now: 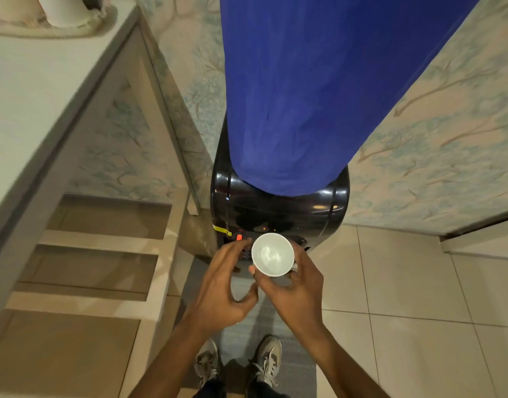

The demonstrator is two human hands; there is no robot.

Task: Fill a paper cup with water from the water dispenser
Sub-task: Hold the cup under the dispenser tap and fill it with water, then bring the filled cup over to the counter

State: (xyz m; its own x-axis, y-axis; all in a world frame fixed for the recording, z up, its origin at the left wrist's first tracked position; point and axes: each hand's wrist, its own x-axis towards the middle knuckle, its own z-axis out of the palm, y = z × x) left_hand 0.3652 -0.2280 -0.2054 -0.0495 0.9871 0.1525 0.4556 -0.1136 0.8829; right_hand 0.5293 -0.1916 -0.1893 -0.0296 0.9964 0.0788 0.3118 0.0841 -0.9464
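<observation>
shelf unit (83, 262): far left, pale w/ open slatted shelves; its top carries a blurred cream item at the upper corner.
left hand (218, 291): fingers spread wide, holding nothing — fingertips just by the red tap (239, 237) on the dispenser front.
paper cup (272, 254): white, upright, mouth up; inside looks pale & glossy, can't tell if any water is in it. Sits at dispenser front, between the two hands.
right hand (295, 291): wrapped round the cup from below/right, thumb on its near side.
water dispenser (278, 208): black glossy body, bottle on top under a blue cover (310, 90).
floor (405, 282): beige tiles; grey mat & two sneakers below.
</observation>
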